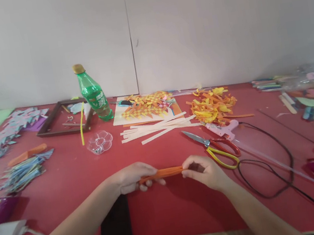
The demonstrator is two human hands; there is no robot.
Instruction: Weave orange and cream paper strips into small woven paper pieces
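Observation:
A bundle of orange paper strips (169, 171) stretches level between my two hands, just above the red table. My left hand (138, 176) is closed round its left end, the fingers partly under it. At the other end, my right hand (200, 170) pinches the strips between thumb and fingers. Beyond the hands lie loose cream paper strips (159, 128). A pile of yellow and orange folded strips (213, 104) is at the back right, and a woven yellow-and-orange piece (143, 109) rests on cream paper.
Scissors (209, 144) and a pink glue gun (222, 130) with a looping black cord lie to the right. A green bottle (94, 95) stands by a brown frame (53, 130). A clear flower-shaped dish (100, 142) is nearer. A dark phone (115, 228) overhangs the front edge.

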